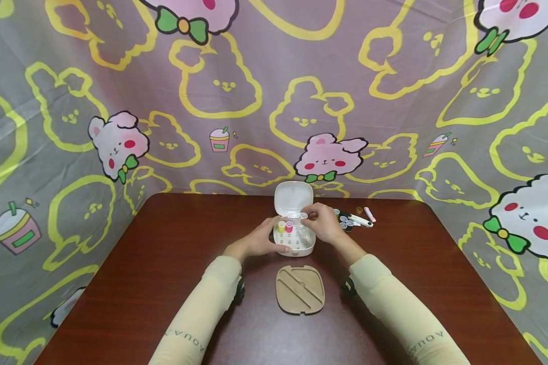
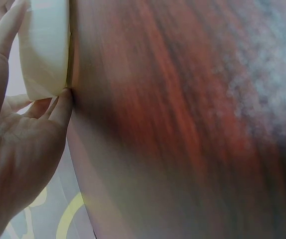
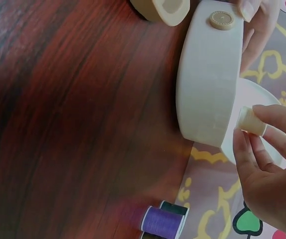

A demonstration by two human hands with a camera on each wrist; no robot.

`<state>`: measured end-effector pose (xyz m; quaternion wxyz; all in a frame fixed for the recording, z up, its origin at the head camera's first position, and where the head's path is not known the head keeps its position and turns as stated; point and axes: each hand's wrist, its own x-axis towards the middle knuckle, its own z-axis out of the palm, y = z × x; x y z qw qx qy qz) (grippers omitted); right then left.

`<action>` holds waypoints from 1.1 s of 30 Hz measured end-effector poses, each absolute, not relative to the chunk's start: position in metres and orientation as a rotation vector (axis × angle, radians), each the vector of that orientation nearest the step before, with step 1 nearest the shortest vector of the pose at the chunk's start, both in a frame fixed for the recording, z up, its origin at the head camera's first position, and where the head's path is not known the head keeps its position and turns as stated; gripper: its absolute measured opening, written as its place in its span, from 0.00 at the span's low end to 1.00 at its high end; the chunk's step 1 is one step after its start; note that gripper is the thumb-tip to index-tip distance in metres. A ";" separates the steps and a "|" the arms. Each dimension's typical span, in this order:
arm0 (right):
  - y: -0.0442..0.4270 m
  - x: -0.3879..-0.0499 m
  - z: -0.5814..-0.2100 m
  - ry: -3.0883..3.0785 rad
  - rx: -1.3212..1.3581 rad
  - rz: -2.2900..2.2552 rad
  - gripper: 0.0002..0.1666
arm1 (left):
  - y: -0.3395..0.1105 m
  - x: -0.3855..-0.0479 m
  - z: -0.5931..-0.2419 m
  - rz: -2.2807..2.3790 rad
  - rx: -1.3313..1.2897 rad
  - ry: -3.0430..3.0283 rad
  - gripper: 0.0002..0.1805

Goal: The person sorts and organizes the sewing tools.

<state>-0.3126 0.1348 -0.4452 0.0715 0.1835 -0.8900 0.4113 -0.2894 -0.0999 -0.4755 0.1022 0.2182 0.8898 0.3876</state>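
Note:
An open white box [image 1: 304, 251] stands on the table with its lid [image 1: 294, 197] raised; rows of small pegs show inside. A yellow spool [image 1: 281, 226] and a pink spool [image 1: 289, 226] stand side by side in it. The left hand [image 1: 259, 240] grips the box's left side, thumb at the front edge; in the left wrist view this hand [image 2: 23, 144] has its fingers at the box's lower edge. Between thumb and fingertips the right hand [image 3: 272, 149] pinches a cream spool [image 3: 251, 121] over the box's right part, also visible as the right hand [image 1: 324, 222] in the head view.
A tan tray [image 1: 300, 290] with diagonal ridges lies in front of the box. Right of the box are several spools [image 1: 344, 223], a white-handled tool [image 1: 361, 220] and a small pink and white item [image 1: 369, 214]. A purple spool [image 3: 163, 222] shows in the right wrist view.

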 end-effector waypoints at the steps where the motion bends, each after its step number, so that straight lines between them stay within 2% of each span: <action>1: 0.134 -0.313 -0.446 -2.679 0.553 1.233 0.14 | -0.100 -0.289 -0.476 1.143 0.645 2.628 0.57; 18: 0.132 -0.314 -0.455 -2.697 0.573 1.185 0.13 | -0.099 -0.290 -0.476 1.153 0.652 2.630 0.57; 28: 0.128 -0.317 -0.463 -2.699 0.600 1.175 0.17 | -0.100 -0.288 -0.477 1.166 0.663 2.620 0.56; 33: 0.126 -0.317 -0.462 -2.712 0.601 1.154 0.13 | -0.099 -0.288 -0.477 1.162 0.650 2.625 0.57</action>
